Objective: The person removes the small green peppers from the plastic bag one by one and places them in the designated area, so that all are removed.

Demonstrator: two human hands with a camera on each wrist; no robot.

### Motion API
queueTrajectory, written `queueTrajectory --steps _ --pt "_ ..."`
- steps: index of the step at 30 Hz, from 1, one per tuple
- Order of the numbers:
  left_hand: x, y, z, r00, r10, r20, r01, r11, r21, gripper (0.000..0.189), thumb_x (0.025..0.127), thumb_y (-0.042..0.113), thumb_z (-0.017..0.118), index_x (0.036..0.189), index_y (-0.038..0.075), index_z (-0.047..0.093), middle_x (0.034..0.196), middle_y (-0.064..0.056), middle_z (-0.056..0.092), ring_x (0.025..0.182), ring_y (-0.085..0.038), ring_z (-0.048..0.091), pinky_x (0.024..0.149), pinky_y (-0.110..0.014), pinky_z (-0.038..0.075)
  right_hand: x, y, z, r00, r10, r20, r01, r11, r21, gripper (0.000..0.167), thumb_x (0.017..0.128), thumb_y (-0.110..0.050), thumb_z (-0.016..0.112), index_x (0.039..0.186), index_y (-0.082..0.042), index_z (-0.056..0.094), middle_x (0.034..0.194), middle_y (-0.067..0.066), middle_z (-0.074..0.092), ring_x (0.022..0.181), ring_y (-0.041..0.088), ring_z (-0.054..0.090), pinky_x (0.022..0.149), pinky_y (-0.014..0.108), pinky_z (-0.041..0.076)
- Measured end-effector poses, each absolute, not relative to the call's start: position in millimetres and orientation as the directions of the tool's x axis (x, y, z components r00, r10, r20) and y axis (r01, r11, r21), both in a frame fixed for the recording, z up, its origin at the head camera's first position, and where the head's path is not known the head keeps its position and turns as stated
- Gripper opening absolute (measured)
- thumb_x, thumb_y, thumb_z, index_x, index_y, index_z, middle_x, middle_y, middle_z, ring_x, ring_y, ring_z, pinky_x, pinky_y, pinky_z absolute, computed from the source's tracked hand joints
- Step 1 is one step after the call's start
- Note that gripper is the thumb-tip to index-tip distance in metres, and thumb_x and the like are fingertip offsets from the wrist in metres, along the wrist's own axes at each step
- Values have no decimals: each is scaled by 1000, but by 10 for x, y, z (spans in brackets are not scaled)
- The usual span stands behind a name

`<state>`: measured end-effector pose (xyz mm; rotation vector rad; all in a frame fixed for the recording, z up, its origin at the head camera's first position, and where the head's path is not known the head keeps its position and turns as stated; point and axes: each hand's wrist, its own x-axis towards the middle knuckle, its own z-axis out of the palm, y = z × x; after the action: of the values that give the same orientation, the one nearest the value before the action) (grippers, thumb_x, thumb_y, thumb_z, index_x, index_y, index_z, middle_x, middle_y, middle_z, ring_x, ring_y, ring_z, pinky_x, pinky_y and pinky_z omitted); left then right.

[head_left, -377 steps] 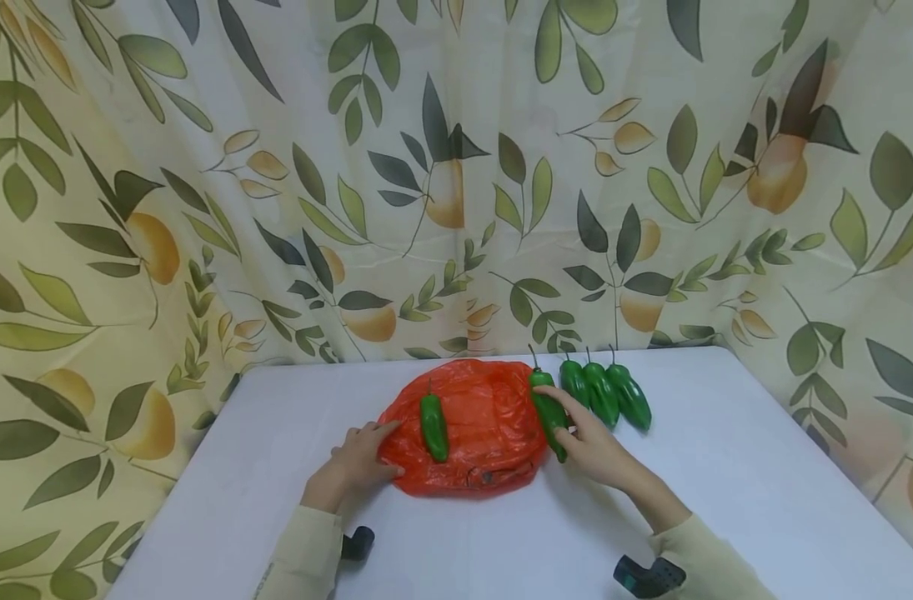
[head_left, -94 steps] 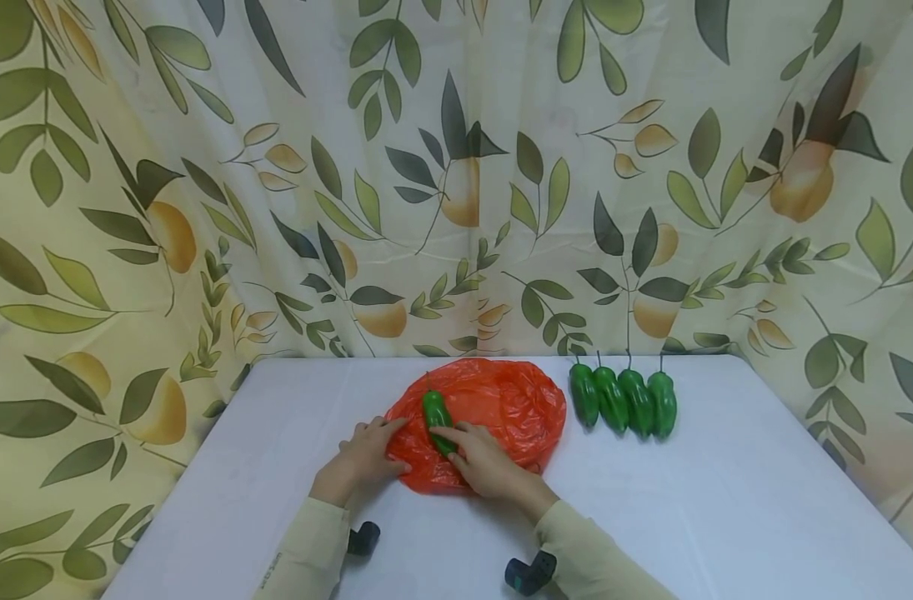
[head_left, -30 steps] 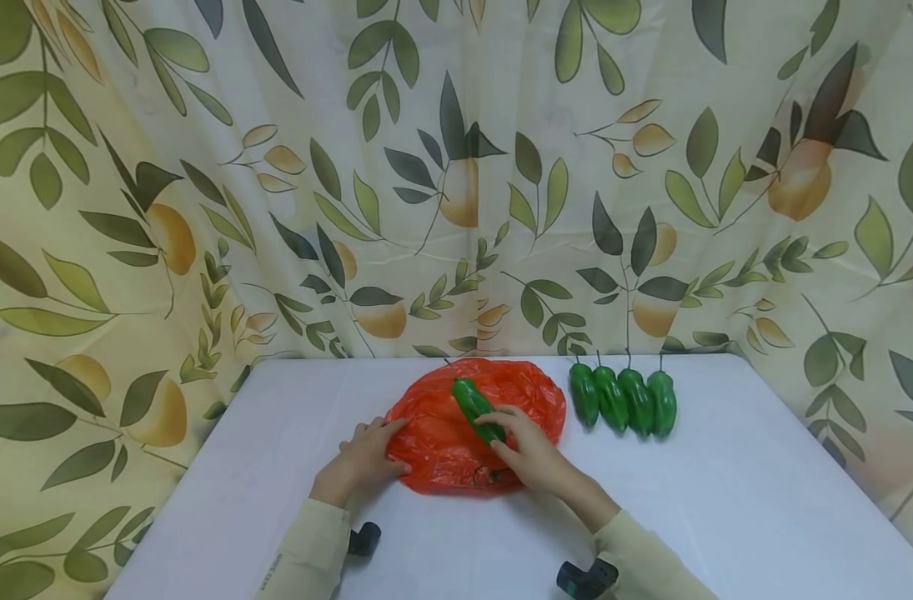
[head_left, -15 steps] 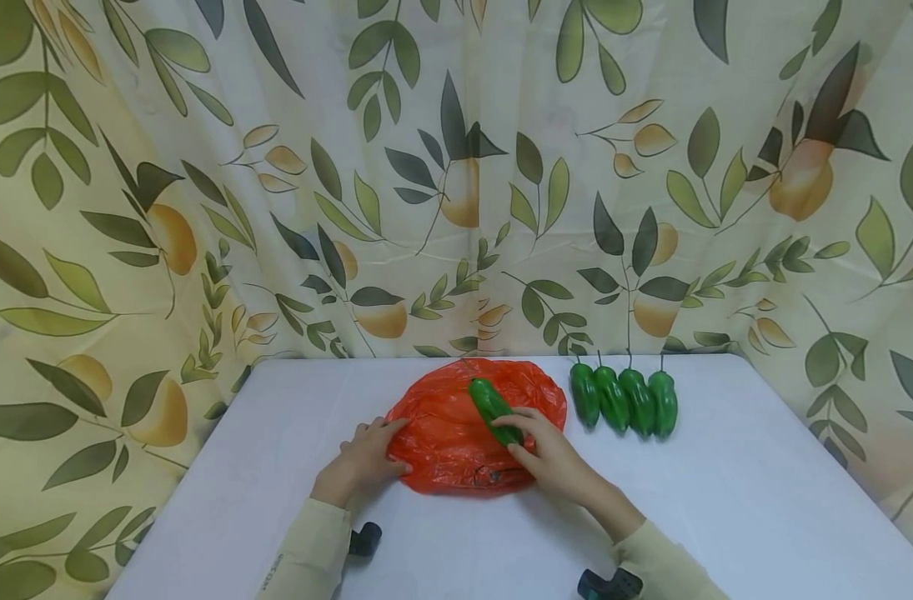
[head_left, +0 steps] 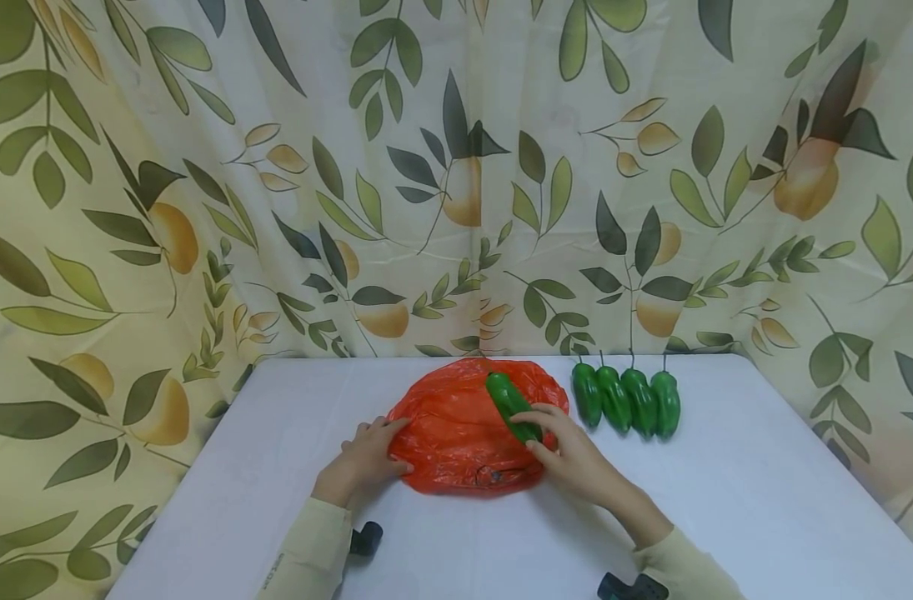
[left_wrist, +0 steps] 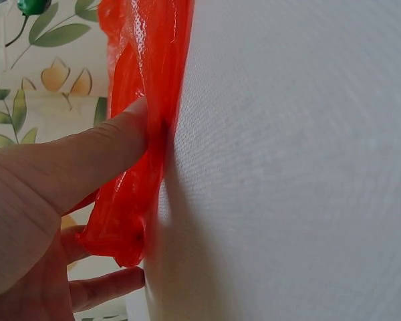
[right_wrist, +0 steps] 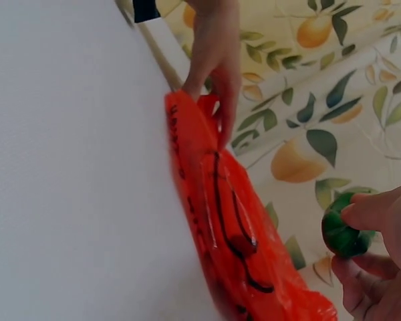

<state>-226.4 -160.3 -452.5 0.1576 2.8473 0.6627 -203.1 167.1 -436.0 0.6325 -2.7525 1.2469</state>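
Note:
A crumpled red plastic bag [head_left: 456, 433] lies flat on the white table. My left hand [head_left: 366, 458] grips the bag's left edge; in the left wrist view the thumb [left_wrist: 113, 137] lies on one side of the red plastic, with fingers on the other side. My right hand [head_left: 576, 454] holds a green chili pepper [head_left: 507, 396] over the right part of the bag, pinching its lower end between thumb and fingers. The pepper tilts, stem end toward the back left. In the right wrist view this pepper [right_wrist: 341, 231] appears end-on, raised off the bag.
Several green chili peppers [head_left: 614, 400] lie side by side in a row right of the bag, stems toward the back. A curtain [head_left: 456, 183] with a fruit-and-leaf print hangs behind the white table [head_left: 726, 500]. Black devices [head_left: 366, 540] sit at both wrists.
Earlier, my right hand added one pepper to the row at right. It has since lifted the pepper from the bag's left part and carried it right. My left hand stays on the bag.

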Motion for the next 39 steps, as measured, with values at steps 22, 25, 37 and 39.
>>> queueTrajectory --steps 22,25,37,39 --pt "-2315 -1611 -4573 -970 174 -170 85 897 433 79 83 36 82 152 23 47 144 -11 52 131 -35 45 105 -73 39 -2073 2057 -4177 -927 -253 275 -374 626 -684 34 95 -1 64 127 -13 67 140 21 56 100 25 55 72 21 50" --pt "-2312 -1614 -4566 -970 167 -175 77 898 432 79 83 36 82 152 24 47 145 -11 51 131 -35 45 105 -73 39 -2079 2117 -4145 -927 -247 283 -375 628 -682 34 96 -1 63 128 -12 67 143 23 54 105 29 58 73 21 51" --pt "-2313 -1620 -4553 -971 164 -173 67 885 462 78 83 34 83 152 24 47 147 -11 50 130 -33 44 105 -72 40 -2139 2341 -4132 -937 -211 278 -348 640 -685 36 97 -2 61 132 -9 64 148 27 48 114 38 57 73 18 52" --pt "-2309 -1619 -4564 -971 164 -176 66 884 463 79 82 34 83 152 24 47 146 -11 51 130 -33 45 104 -71 42 -2149 2371 -4142 -940 -202 275 -339 645 -685 37 97 -1 60 133 -9 64 147 27 50 114 38 58 75 18 52"
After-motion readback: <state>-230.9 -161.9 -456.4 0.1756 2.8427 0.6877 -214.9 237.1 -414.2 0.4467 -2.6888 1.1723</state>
